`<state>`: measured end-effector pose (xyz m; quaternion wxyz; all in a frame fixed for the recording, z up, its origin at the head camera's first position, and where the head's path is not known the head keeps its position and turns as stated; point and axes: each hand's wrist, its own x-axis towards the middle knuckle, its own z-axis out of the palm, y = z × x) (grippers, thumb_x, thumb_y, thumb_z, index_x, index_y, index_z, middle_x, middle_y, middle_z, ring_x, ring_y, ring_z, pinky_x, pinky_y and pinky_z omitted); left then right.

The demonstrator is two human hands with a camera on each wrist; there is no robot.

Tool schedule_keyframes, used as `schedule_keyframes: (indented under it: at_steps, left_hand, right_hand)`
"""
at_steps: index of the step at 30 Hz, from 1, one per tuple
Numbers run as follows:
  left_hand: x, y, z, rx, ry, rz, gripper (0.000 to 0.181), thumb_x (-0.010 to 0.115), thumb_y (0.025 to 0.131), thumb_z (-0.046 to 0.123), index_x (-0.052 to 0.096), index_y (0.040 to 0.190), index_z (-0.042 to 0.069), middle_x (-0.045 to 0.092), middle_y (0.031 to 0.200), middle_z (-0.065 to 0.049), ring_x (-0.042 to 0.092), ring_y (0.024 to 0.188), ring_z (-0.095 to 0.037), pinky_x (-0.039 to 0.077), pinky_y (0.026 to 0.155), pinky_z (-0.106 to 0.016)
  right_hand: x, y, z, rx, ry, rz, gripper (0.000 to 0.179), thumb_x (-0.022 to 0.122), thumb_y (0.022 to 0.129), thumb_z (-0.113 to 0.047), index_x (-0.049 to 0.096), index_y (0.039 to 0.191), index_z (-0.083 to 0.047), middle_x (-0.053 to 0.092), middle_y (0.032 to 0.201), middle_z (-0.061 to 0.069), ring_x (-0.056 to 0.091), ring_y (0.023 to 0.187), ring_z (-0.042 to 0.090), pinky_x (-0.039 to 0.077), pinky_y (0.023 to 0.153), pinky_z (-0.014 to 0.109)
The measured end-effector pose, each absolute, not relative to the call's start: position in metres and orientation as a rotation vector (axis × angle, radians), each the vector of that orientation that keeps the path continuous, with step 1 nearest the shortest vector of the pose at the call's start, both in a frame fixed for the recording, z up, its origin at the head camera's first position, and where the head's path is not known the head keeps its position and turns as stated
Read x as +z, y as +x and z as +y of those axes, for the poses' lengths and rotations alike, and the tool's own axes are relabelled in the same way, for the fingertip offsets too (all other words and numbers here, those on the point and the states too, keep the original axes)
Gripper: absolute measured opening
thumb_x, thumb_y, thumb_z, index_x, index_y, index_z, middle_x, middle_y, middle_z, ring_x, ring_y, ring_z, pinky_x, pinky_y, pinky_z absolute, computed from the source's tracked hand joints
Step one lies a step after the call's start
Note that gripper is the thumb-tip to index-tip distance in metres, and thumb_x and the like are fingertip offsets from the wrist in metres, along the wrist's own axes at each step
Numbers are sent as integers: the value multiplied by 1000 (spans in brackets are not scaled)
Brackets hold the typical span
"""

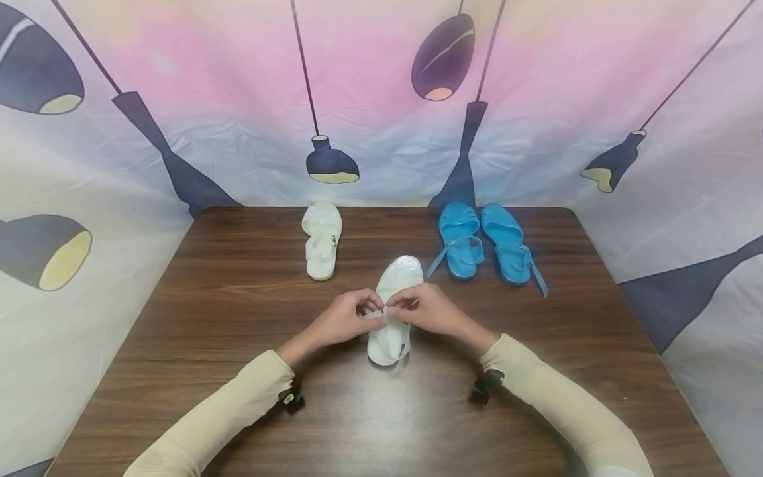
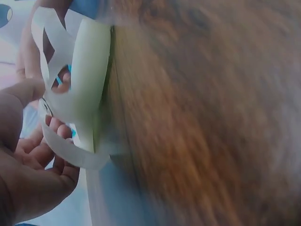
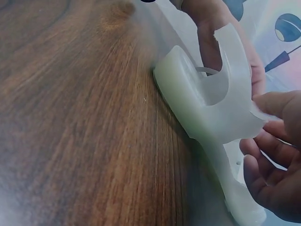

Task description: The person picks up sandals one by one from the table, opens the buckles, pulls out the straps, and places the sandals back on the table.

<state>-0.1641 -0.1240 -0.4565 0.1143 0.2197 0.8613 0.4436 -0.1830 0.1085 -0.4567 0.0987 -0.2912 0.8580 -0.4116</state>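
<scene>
A white sandal (image 1: 401, 270) lies on the wooden table in front of me, toe pointing away. Over its middle my two hands meet at the ankle strap (image 2: 70, 153). Thumb and fingers of my left hand (image 1: 348, 319) pinch the strap beside a small metal buckle (image 2: 47, 107). From the other side my right hand (image 1: 434, 310) pinches the strap's other part, thumb and forefinger close to the buckle. The right wrist view shows the sandal's heel piece (image 3: 235, 113) standing up from the sole, with the right fingertips at its edge. Fingers partly hide the buckle.
Another white sandal (image 1: 322, 257) stands at the back left of the table (image 1: 238, 278). Two blue sandals (image 1: 460, 228) with loose straps sit side by side at the back right. A printed curtain (image 1: 369, 79) hangs behind the table's far edge.
</scene>
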Motion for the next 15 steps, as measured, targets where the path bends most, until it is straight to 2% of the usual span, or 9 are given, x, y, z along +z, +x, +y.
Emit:
schedule_keyframes:
  at_steps: [15]
  left_hand:
    - [-457, -153, -121, 1401, 608, 2580, 15, 82, 88, 19, 75, 100, 13, 77, 93, 3, 70, 86, -8, 58, 78, -26]
  right_hand:
    - [-455, -182, 109, -1270, -859, 2471, 13, 80, 89, -16, 81, 102, -14, 77, 94, -6, 64, 81, 8, 56, 75, 26]
